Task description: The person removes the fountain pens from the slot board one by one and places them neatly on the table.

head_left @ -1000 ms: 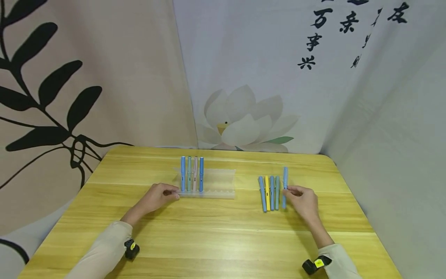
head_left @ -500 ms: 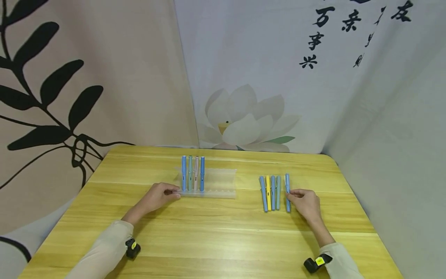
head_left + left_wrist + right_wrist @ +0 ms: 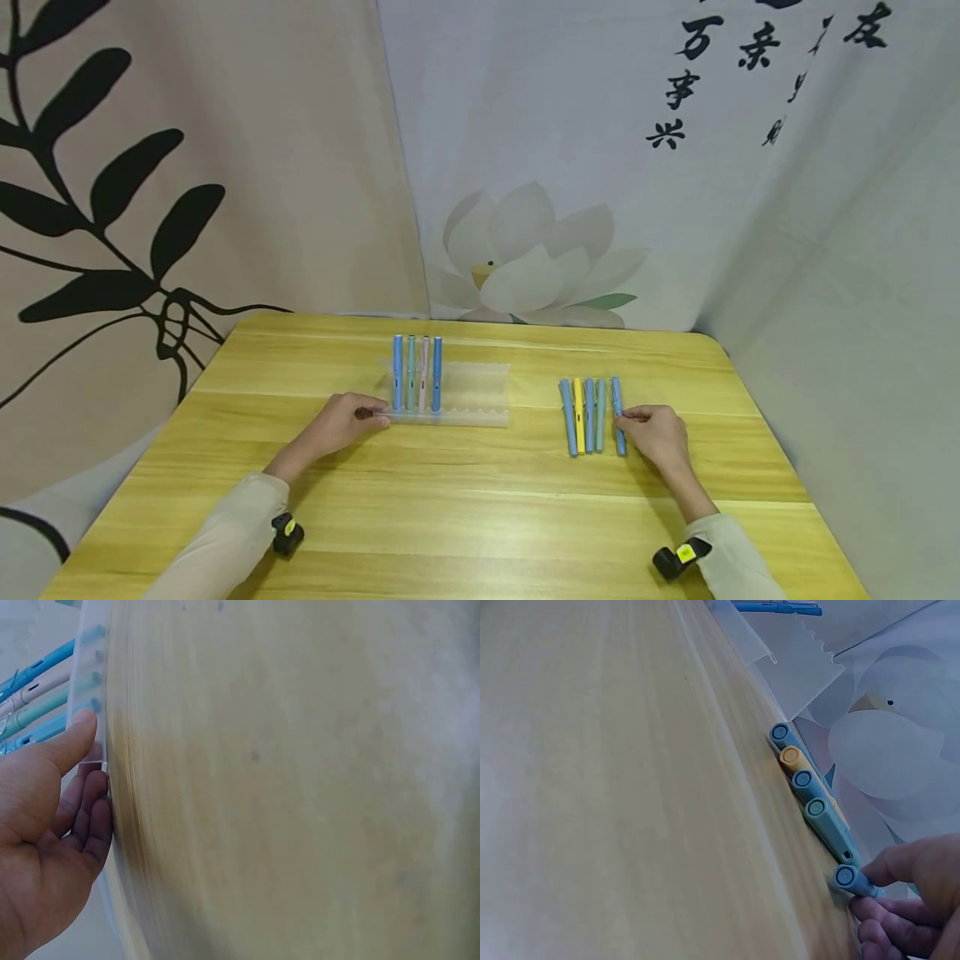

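Observation:
A clear holder [image 3: 472,417] holds four pens in a row at its left: blue, green, pink [image 3: 423,375] and darker blue. My left hand [image 3: 347,427] pinches the holder's left end; in the left wrist view the thumb of that hand [image 3: 45,817] lies on the clear edge with fingers curled beneath. On the right, a blue pen [image 3: 617,400] lies on the table, pinched between thumb and fingers of my right hand [image 3: 658,435]. Just left of it lie a green pen [image 3: 600,417], a blue one, a yellow one [image 3: 578,417] and another blue one, side by side.
The wooden table [image 3: 450,517] reaches back to curtains printed with a lotus [image 3: 532,258], dark leaves and characters. Each wrist carries a small black camera, one by the left sleeve [image 3: 240,517] and one by the right sleeve [image 3: 731,554].
The blue pen in my right hand has come down toward me, its top end now lower and tilted slightly left, closer to the row. My left hand still grips the holder.

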Demonstrator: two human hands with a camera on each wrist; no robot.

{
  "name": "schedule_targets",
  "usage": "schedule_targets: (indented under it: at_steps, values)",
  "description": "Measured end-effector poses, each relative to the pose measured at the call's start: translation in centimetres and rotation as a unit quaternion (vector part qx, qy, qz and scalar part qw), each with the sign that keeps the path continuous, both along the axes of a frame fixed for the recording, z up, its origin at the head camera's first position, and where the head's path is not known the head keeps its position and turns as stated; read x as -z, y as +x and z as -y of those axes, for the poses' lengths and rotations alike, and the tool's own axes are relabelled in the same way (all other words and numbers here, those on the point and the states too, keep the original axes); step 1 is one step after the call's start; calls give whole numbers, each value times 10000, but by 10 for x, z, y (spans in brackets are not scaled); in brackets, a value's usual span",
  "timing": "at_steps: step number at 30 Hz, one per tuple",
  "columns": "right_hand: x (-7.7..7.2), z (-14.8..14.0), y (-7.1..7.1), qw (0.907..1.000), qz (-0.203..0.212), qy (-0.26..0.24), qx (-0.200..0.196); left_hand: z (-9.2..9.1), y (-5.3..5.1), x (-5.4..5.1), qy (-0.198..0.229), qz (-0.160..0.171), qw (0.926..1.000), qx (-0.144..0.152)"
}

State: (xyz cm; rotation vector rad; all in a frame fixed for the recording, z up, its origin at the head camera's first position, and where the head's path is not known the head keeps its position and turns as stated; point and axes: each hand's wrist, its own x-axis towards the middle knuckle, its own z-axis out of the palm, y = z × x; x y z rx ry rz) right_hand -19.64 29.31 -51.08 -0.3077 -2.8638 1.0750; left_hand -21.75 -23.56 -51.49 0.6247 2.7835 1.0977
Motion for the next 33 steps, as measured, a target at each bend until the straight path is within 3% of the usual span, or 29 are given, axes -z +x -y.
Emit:
schedule_targets:
  at_steps: [12,18,26,33]
  values:
    - [-6,4,-4,9998,89,124,-130,0,-1,0,30,91,10000,-21]
    - [-19,4,-5,9997,-68,23,-220,1,-2,-1,26,77,10000,-10]
    - [-44,22,-6,9954,-422,-165,-848,1,0,-1,49,68,10000,-3]
    - [-51,48,-10,9842,-932,-348,-1468,2,0,1,70,40,10000,15]
